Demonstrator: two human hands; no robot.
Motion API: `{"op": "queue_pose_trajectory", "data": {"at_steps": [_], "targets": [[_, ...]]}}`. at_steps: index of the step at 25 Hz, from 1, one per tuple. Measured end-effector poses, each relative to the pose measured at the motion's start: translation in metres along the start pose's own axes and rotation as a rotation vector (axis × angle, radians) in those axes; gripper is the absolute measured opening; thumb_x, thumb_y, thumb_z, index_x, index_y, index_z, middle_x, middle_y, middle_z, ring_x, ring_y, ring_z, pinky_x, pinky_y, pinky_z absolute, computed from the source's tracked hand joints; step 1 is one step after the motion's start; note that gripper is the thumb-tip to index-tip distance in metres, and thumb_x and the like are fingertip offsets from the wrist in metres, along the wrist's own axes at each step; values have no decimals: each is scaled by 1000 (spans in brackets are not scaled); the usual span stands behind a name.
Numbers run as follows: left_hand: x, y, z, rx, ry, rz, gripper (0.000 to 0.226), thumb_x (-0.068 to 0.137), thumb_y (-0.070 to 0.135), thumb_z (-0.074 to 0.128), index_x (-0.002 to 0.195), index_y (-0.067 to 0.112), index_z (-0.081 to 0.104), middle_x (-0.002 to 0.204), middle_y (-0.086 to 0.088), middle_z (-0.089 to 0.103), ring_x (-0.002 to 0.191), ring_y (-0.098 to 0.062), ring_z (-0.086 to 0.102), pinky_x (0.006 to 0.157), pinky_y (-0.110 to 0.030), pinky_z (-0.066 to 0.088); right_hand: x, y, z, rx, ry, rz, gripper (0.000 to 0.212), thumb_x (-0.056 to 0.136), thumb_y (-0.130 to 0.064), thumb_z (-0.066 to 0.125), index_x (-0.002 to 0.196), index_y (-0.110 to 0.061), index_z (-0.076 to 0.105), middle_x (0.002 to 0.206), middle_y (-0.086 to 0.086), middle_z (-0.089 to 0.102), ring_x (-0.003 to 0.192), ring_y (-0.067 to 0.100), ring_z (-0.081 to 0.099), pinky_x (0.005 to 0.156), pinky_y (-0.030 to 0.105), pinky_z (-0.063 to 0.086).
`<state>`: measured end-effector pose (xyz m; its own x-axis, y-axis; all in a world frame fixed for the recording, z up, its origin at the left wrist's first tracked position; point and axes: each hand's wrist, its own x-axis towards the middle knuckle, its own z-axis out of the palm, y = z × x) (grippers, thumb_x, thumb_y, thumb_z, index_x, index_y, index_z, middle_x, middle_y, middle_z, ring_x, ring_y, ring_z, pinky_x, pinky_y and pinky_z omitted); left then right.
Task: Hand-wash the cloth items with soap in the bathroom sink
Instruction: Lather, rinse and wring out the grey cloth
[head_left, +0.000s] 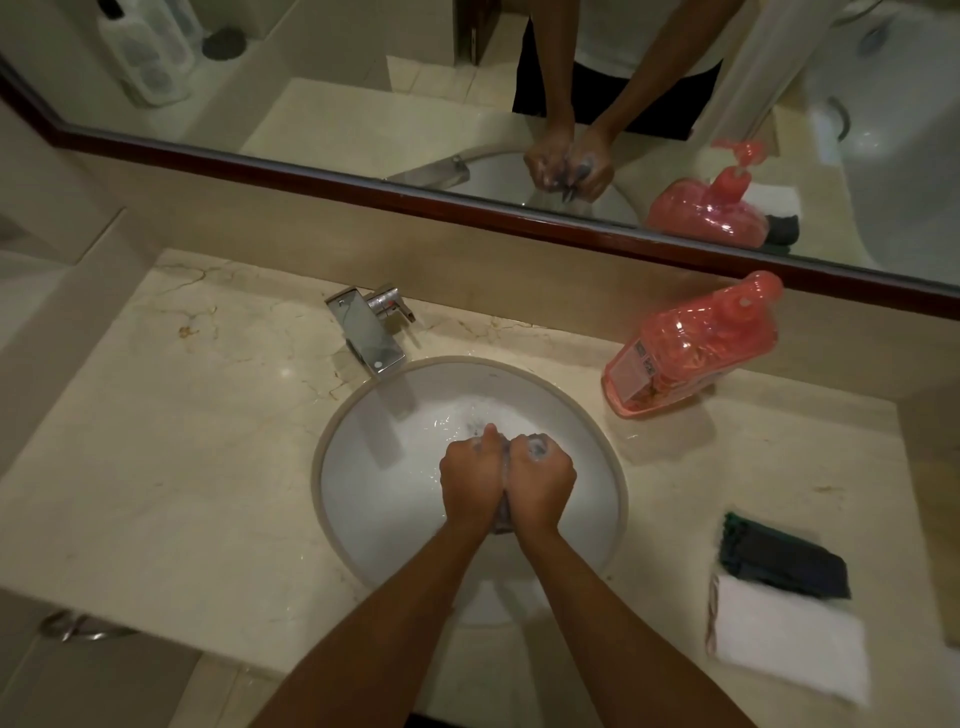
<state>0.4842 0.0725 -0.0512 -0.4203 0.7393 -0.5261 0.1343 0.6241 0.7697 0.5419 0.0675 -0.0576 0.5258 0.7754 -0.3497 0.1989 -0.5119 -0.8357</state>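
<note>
Two bare forearms reach in from the near edge and meet over the sink (332, 467), where the left hand (470, 480) and right hand (540, 480) are bunched knuckle to knuckle, each grip curled tight around the same small grey cloth (501, 519). Only scraps of it show: a bit squeezed out below the heels of the hands and a sudsy wad at the right fingertips. The mirror (363, 78) above confirms it, with dark fabric trailing from both fists. I'd say the hands are pressed together like this so the fabric can be rubbed against itself, working the soap through, and they stay low in the bowl so drips and foam fall into the basin rather than on the surface (156, 467). Water glistens on the white bowl behind the fists; the tap (371, 327) at the back left does not seem to be running, though I cannot be sure. The pink soap bottle (691, 348) stands at the back right, near the rim and within easy reach of the right hand. Further forward on the right, well apart from the splashing, lie a dark cloth (784, 558) and a white cloth (789, 639), the dark one overlapping the white one's far edge. They look dry, so I judge they are waiting their turn and the washing is at an early stage.
</note>
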Motion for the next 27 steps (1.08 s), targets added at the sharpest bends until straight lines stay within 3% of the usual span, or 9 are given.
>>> {"op": "queue_pose_trajectory", "data": {"at_steps": [4,8,10,12,15,17,21,24,27], "targets": [[-5,11,-4,-286,-322,-148,37,101,42,54,93,13,75,97,-16,76,94,-28,72,85,-38,55,6,1,-15,-44,-1,-236,16,98,-27,63,84,-20,62,86,-4,63,80,17,63,71,21,47],[-8,34,-22,-394,-725,-486,63,93,70,48,119,19,75,112,-11,76,109,-32,69,87,-53,58,3,3,-31,87,-91,-333,22,91,-46,52,105,-32,60,107,-11,58,105,11,58,85,7,42],[-5,39,-21,-425,-664,-452,55,94,60,58,123,14,71,113,-14,75,108,-33,71,87,-54,59,5,4,-35,127,-205,-296,52,87,-54,48,134,-32,53,130,-9,54,121,4,52,99,13,42],[-3,42,-15,-483,-460,-328,37,94,40,68,116,9,71,108,-16,76,100,-35,73,83,-50,61,3,-7,-40,173,-308,-198,68,86,-59,46,147,-29,45,141,-7,51,126,5,51,103,23,45],[1,47,-18,-333,-164,90,13,90,18,73,91,5,71,83,-12,74,81,-32,74,69,-38,61,4,-44,-53,463,-302,107,35,99,-43,51,112,-19,72,105,-5,75,100,11,70,80,30,55],[-2,48,-26,-200,-117,350,5,89,14,74,88,10,72,81,-3,71,76,-17,70,68,-27,56,14,-58,-57,529,-276,353,34,97,-42,58,92,-11,71,88,1,73,89,20,69,71,34,54],[-22,53,-28,-143,-100,608,11,84,8,75,90,16,70,93,-2,65,82,-2,64,75,-17,52,8,-72,-53,736,-650,685,48,92,-50,61,107,-5,70,110,14,73,102,29,70,85,39,56],[-35,57,-25,-213,-51,650,15,84,-5,72,87,10,69,92,-5,63,82,-2,64,74,-14,50,-6,-76,-53,851,-780,798,42,86,-50,66,98,-11,74,105,7,73,94,24,72,84,35,55],[-39,55,-29,-242,-64,678,26,88,-6,68,107,12,72,104,-3,65,97,-1,66,83,-12,50,-13,-81,-58,818,-786,862,46,83,-56,67,98,-14,76,108,4,74,91,23,73,86,34,54]]}}
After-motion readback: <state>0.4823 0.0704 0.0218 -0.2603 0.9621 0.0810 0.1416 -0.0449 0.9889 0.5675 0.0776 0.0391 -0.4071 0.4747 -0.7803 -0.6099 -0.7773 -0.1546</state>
